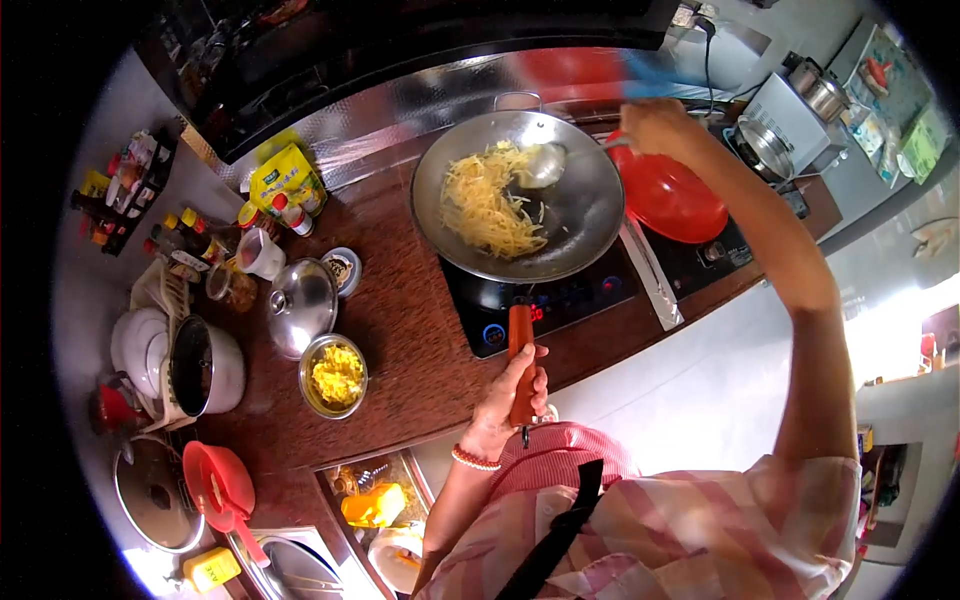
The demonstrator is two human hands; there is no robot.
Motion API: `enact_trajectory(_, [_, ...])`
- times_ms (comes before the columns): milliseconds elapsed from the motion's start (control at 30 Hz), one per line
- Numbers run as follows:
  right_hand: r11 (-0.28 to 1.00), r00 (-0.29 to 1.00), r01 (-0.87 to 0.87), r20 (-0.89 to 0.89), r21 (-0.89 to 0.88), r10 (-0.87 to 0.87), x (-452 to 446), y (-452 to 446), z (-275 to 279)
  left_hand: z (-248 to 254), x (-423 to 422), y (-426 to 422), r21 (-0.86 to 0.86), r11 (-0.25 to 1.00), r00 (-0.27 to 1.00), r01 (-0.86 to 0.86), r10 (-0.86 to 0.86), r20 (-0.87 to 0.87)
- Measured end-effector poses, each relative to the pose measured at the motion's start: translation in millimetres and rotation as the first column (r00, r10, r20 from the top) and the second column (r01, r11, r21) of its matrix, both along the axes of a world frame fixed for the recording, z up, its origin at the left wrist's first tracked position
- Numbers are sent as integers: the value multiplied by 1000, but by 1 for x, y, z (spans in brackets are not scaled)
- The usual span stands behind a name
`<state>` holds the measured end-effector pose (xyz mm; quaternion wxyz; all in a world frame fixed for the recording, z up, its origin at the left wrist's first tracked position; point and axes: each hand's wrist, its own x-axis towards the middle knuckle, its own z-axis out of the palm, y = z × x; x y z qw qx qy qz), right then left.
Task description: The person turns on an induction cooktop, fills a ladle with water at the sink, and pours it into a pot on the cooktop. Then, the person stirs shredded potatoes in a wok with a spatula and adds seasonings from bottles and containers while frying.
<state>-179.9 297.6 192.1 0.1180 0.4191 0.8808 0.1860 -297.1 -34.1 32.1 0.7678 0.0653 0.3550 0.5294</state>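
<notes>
My left hand (510, 395) is wrapped round the brown handle (520, 350) of a wok (585, 220) on the induction cooktop (475, 315). Pale yellow shredded strips, which look like potato (480, 205), lie mostly in the left half of the wok. My right hand (650, 128), slightly blurred, is closed on the handle of a metal ladle (543, 166) at the wok's upper right. The ladle's bowl rests inside the pan beside the shreds.
A red lid or basin (680, 200) sits right of the wok. Left on the counter stand a bowl of scrambled egg (337, 375), a steel lid (303, 310), a pot (215, 365) and seasoning bottles (185, 240). A red strainer (215, 480) is near the sink (300, 570).
</notes>
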Motion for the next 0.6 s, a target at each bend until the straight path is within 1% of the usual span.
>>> enact_trajectory(33, [997,998,66,-12,-51,-66,-17,12,-3,0,0,0,-5,1000,1000,4,-3,5])
enact_trajectory(133, [998,991,-61,-118,-10,59,-50,19,-4,-3,0,2,9,1000,1000,-3,3,24])
enact_trajectory(200, [990,987,-130,-86,58,135,-63,8,-8,-5,0,4,10,1000,999,-16,15,52])
enact_trajectory(233, [982,983,-163,-65,93,169,-70,-7,-5,-3,-1,4,4,1000,999,-12,11,39])
enact_trajectory(267, [970,981,-194,2,146,196,-70,-27,-2,-3,-1,5,10,1000,999,-15,15,38])
enact_trajectory(300, [936,945,-300,-73,184,318,-63,-26,-21,-4,-1,4,15,1000,999,-20,19,37])
enact_trajectory(333, [886,895,-401,-107,232,433,-53,-30,-31,-4,0,4,20,1000,999,-24,23,32])
enact_trajectory(367, [822,831,-493,-127,287,542,-42,-35,-40,-1,0,4,13,999,999,-35,35,34])
enact_trajectory(400, [742,762,-578,-102,340,640,-29,-49,-42,-1,0,4,13,999,999,-35,35,18])
enact_trajectory(433, [772,790,-577,-54,267,610,-13,-55,-45,0,0,4,15,999,999,-34,34,3])
enact_trajectory(500, [750,769,-613,-30,248,639,24,-72,-47,-2,-2,4,5,1000,1000,-23,23,-20])
enact_trajectory(567, [840,851,-523,31,145,524,60,-83,-49,-1,-2,4,4,999,999,-32,32,-34])
enact_trajectory(600, [847,863,-503,44,174,504,76,-83,-48,0,-2,3,2,999,998,-40,40,-43])
